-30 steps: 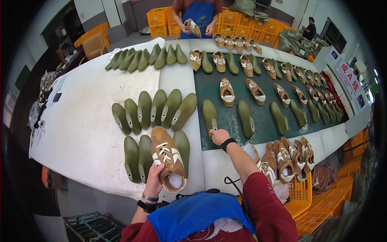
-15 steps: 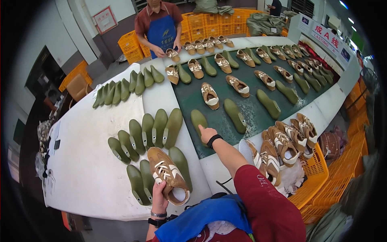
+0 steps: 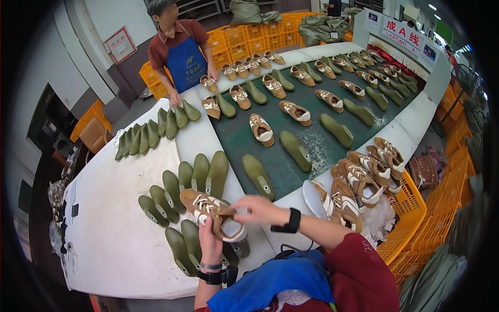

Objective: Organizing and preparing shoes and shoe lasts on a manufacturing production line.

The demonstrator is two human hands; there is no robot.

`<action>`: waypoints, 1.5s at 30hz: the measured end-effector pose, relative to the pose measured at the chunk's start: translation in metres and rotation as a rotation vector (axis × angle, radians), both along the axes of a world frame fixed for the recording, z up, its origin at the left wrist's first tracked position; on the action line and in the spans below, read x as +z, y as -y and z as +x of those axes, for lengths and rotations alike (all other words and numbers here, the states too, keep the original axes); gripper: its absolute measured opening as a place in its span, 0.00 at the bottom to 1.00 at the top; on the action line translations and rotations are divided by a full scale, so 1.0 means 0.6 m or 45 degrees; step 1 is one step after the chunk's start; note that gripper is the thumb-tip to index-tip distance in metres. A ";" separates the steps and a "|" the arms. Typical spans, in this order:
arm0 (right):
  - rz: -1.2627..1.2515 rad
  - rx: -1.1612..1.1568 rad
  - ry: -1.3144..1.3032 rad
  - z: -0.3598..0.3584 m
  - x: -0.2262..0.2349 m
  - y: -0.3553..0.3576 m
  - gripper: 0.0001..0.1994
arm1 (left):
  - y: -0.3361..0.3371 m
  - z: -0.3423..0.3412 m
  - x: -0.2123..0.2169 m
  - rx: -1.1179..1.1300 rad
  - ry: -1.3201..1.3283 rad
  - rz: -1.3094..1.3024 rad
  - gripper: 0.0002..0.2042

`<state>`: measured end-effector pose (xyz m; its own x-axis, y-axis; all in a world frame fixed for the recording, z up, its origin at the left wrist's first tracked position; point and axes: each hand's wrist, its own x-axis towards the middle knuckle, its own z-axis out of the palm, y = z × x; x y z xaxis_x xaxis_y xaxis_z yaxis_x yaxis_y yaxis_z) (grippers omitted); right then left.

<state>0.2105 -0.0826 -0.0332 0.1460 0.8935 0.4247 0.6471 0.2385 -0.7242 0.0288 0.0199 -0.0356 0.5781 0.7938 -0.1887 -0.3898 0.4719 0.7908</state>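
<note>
A brown sneaker (image 3: pixel 200 203) with white stripes and laces rests in my left hand (image 3: pixel 210 242), its toe pointing away to the left. My fingers are closed around its side. My right hand (image 3: pixel 255 209) is at the shoe's ankle opening, with thumb and fingers apart and slightly blurred; whether they touch the collar is hard to tell. Beneath and behind the sneaker, several green shoe lasts (image 3: pixel 180 249) lie on the white table (image 3: pixel 117 229). Another green last (image 3: pixel 257 174) lies on the near left corner of the dark green belt (image 3: pixel 234 143).
Rows of sneakers (image 3: pixel 260 129) and lasts lie along the belt. More sneakers (image 3: pixel 364 182) are piled at the right beside a yellow crate (image 3: pixel 403 223). Across the table, a co-worker in a blue apron (image 3: pixel 187 67) has one hand at a row of lasts (image 3: pixel 179 115) and the other at a sneaker.
My right hand has let go of the last on the belt and come back to the sneaker's opening. The co-worker's one hand has moved left to the far lasts.
</note>
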 end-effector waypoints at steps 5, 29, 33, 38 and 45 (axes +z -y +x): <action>-0.358 0.198 0.313 -0.036 0.023 0.032 0.15 | 0.008 0.035 0.004 -0.094 -0.061 0.107 0.20; -0.209 -0.594 -0.025 0.197 -0.188 -0.304 0.20 | 0.049 -0.038 -0.111 -0.533 -1.330 1.786 0.26; -0.359 -0.278 -0.172 0.133 -0.129 -0.137 0.18 | 0.048 -0.041 -0.120 -0.624 -1.324 1.828 0.27; -0.467 0.048 -0.430 0.019 -0.048 0.171 0.14 | 0.037 -0.052 -0.126 -0.710 -1.226 1.913 0.27; -0.577 -1.175 -1.527 -0.156 -0.197 0.648 0.15 | 0.023 -0.048 -0.121 -0.858 -1.440 2.122 0.28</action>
<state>0.1169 -0.4717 -0.1516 0.7305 0.3258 -0.6002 -0.5376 -0.2675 -0.7996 -0.0002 0.0060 -0.1083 0.9457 0.3136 -0.0859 0.3250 -0.9188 0.2239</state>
